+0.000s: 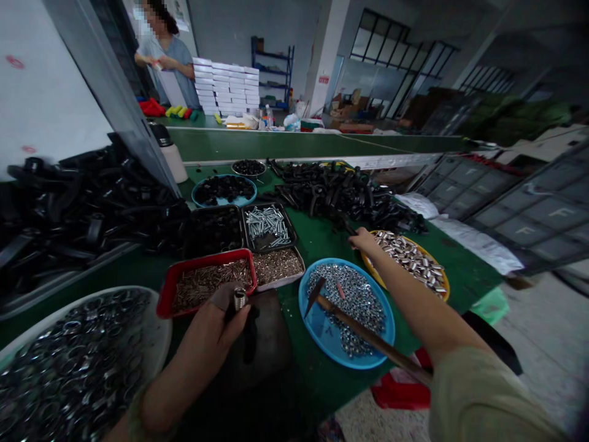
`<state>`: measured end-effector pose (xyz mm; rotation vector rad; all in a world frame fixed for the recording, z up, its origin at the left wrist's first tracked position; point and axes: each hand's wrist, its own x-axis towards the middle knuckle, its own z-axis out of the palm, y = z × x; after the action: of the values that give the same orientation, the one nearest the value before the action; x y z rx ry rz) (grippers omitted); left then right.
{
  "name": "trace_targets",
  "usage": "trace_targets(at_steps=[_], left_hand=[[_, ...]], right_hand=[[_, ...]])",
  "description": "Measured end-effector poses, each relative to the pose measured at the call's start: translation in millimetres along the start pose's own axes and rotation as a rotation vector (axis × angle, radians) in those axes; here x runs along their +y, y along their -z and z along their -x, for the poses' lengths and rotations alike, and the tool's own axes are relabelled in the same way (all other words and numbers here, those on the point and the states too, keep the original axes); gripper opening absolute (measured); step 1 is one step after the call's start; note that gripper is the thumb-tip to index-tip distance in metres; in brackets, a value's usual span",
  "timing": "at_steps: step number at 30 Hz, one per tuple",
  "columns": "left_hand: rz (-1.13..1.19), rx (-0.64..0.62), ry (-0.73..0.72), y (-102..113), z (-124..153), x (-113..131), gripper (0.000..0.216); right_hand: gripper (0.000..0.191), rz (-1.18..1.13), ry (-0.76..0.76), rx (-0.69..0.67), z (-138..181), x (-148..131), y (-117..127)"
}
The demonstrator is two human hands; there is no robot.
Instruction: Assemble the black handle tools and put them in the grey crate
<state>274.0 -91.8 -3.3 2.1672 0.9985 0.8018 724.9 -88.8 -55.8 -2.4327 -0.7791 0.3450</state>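
My left hand (219, 322) is closed around a dark upright part topped by a small silver threaded sleeve (240, 299), held over a dark block (267, 334) at the table's front. My right hand (362, 239) reaches far forward to the pile of black plastic parts (340, 190); its fingers are closed on one black piece at the pile's near edge. Under my right arm lie a blue bowl of small silver nuts (354, 301) and a yellow bowl of silver sleeves (411, 258). A wooden-handled hammer (363, 331) rests across the blue bowl.
A red tray of pins (207, 279), trays of screws (269, 224) and small parts stand mid-table. A white basin of metal rings (69, 362) sits front left. Black straps (78, 202) heap at left. A person (168, 55) stands beyond by stacked white boxes (227, 86).
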Motion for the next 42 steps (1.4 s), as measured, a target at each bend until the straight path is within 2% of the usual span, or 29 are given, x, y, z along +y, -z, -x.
trace_targets(at_steps=[2, 4, 8, 10, 11, 13, 16, 17, 19, 23, 26, 29, 31, 35, 38, 42], left_hand=[[0.033, -0.018, 0.012, 1, 4, 2, 0.016], [0.081, -0.064, 0.019, -1, 5, 7, 0.015], [0.181, -0.17, 0.009, -2, 8, 17, 0.017], [0.203, -0.181, 0.011, 0, 12, 21, 0.015], [0.206, -0.183, 0.014, 3, 15, 22, 0.015], [0.207, -0.189, 0.018, 8, 21, 24, 0.015], [0.231, -0.202, 0.03, 13, 28, 27, 0.016], [0.241, -0.208, 0.032, 14, 30, 28, 0.017], [0.248, -0.215, 0.025, 15, 33, 31, 0.021], [0.225, -0.23, -0.001, 15, 39, 31, 0.025], [0.179, -0.247, -0.031, 15, 43, 28, 0.027], [0.128, -0.261, -0.077, 17, 46, 25, 0.03], [0.094, -0.271, -0.089, 18, 48, 23, 0.032], [0.061, -0.311, -0.09, 16, 50, 24, 0.033], [0.069, -0.247, -0.034, 4, 52, 28, 0.03], [0.096, -0.125, 0.05, -8, 57, 31, 0.029]], right_hand=[[0.027, -0.13, 0.058, 0.04, 27, 5, -1], [0.036, -0.258, 0.13, 0.078, 48, -4, -1], [0.053, -0.78, 0.434, 0.165, 86, -51, 5], [0.052, -0.983, 0.583, 0.139, 118, -75, 6], [0.049, -1.012, 0.621, 0.082, 139, -84, 5], [0.041, -1.003, 0.635, -0.132, 188, -95, 2], [0.046, -0.863, 0.558, -0.494, 256, -98, -6], [0.045, -0.815, 0.526, -0.574, 273, -98, -9], [0.045, -0.768, 0.466, -0.647, 295, -99, -14], [0.046, -0.774, 0.398, -0.72, 305, -102, -18], [0.044, -0.681, 0.481, -0.746, 304, -103, -15], [0.042, -0.506, 0.585, -0.693, 305, -102, -11], [0.04, -0.445, 0.602, -0.683, 307, -103, -10], [0.036, -0.444, 0.587, -0.755, 313, -109, -9], [0.039, -0.506, 0.533, -0.735, 322, -113, -12], [0.043, -0.628, 0.44, -0.619, 337, -109, -24]])
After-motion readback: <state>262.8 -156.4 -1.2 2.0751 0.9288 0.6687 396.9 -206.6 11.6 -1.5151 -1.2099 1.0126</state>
